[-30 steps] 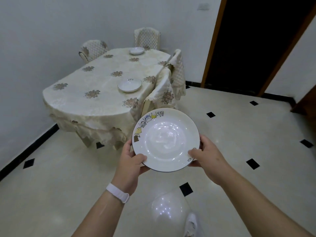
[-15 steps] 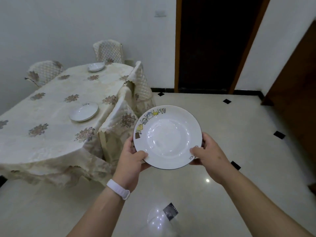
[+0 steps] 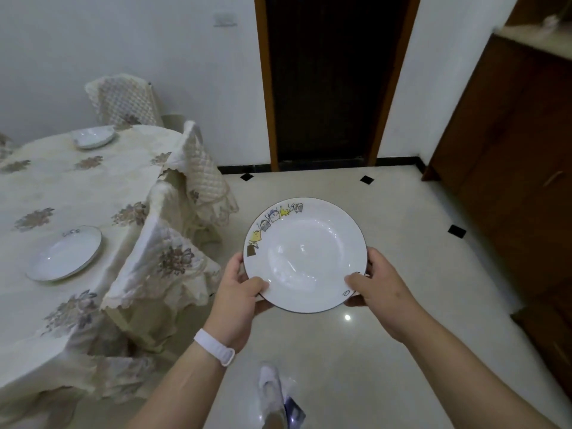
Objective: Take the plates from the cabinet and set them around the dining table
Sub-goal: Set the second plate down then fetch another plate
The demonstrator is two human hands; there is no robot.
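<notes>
A white plate [image 3: 305, 252] with small coloured drawings on its rim is held level over the floor. My left hand [image 3: 238, 292] grips its near-left rim with the thumb on top. My right hand [image 3: 376, 286] grips its near-right rim the same way. The dining table [image 3: 62, 187], under a cream flowered cloth, stands to the left. One plate [image 3: 65, 253] lies near the table's right edge. A second plate [image 3: 93, 137] lies at the far end.
Two covered chairs [image 3: 173, 258] stand tucked in along the table's right side, and another chair [image 3: 123, 99] at its far end. A dark doorway [image 3: 334, 78] is straight ahead. A brown wooden cabinet [image 3: 510, 168] lines the right. My foot [image 3: 270, 391] shows on the pale tiled floor.
The view has swung right and come closer to the table, which now sits at the left edge. The cabinet has come into view. Both hands keep the same hold on the plate.
</notes>
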